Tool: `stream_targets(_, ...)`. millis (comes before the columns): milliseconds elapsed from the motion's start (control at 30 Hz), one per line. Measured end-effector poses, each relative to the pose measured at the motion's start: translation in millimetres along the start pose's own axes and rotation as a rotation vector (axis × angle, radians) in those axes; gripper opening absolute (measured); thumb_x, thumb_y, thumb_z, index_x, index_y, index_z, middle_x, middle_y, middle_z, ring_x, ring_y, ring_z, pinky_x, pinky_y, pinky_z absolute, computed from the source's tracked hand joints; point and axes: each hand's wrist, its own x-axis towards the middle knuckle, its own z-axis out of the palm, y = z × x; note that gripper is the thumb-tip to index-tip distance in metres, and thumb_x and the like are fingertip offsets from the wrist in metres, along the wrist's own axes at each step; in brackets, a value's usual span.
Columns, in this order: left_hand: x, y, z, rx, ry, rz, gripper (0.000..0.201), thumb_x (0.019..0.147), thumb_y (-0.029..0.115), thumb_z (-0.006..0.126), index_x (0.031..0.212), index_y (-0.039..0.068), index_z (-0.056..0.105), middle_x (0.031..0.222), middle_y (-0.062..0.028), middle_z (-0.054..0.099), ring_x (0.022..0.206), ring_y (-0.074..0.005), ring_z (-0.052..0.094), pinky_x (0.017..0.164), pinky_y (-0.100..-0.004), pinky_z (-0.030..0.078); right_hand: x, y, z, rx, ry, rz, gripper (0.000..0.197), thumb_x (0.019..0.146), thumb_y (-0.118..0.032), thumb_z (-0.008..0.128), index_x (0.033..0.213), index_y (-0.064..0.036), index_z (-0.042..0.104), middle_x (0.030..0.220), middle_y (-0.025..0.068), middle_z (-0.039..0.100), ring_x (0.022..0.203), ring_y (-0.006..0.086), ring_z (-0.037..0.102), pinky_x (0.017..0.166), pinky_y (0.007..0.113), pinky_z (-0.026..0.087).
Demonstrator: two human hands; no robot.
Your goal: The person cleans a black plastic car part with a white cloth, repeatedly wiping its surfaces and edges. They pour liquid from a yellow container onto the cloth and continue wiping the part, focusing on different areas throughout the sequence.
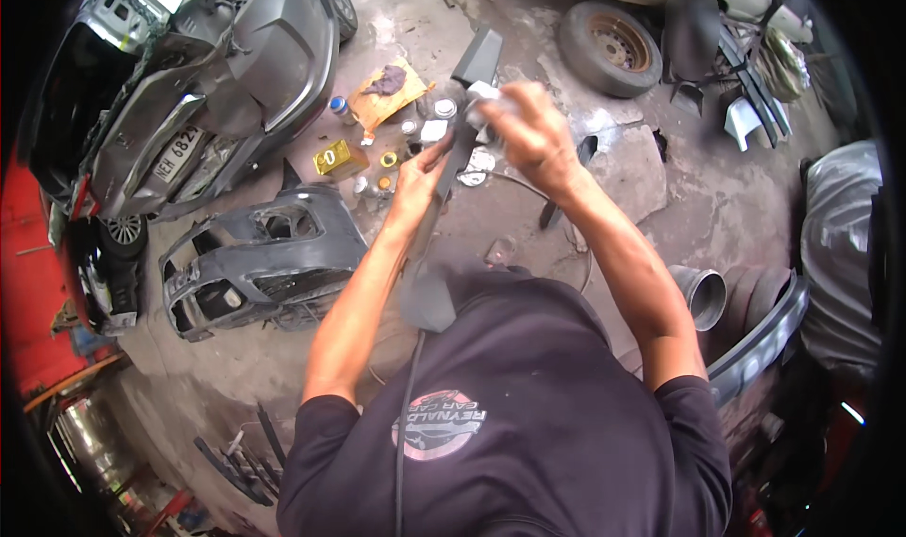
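Left grip (418, 180) holds a grey strip (457, 159); right grip (536, 133) clasps a blurred white thing (484, 92) near the strip's far end. Bumper (269, 277) left of strip.

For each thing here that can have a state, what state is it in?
Long dark part: slanted
Left hand: touching that part
Right hand: blurred, holding pale item
Gray car: rear crumpled
Bumper: detached
Wheel: lying flat
Orange sheet: spread, cloth on top
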Motion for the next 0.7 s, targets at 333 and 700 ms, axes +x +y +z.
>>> stream_targets(333, -29.5, -17.5, 7.6, 0.117, -0.131, 0.120, 0.050, 0.105, 0.016, 0.068, 0.150, -0.004, 0.058, 0.150, -0.0150, 0.063, 0.136, -0.0167, 0.058, 0.117, -0.0329, 0.042, 4.6, 36.0, -6.7, 0.189, 0.005, 0.283, 0.033, 0.083, 0.008, 0.062, 0.111, -0.0044, 0.076, 0.108, 0.0178, 0.067, 0.096, 0.0377, 0.071, 0.084, 0.043, 0.058)
stream_targets(700, -39.7, -16.9, -7.3, -0.038, -0.210, -0.103, 0.049, 0.108, 0.023, 0.062, 0.151, 0.000, 0.056, 0.130, -0.0126, 0.070, 0.106, -0.0140, 0.065, 0.082, -0.0291, 0.054, 17.1, 50.6, -13.3, 0.163, 0.109, 0.363, 0.026, 0.085, 0.003, 0.070, 0.108, -0.0084, 0.074, 0.104, 0.0149, 0.065, 0.087, 0.0347, 0.071, 0.077, 0.043, 0.062)
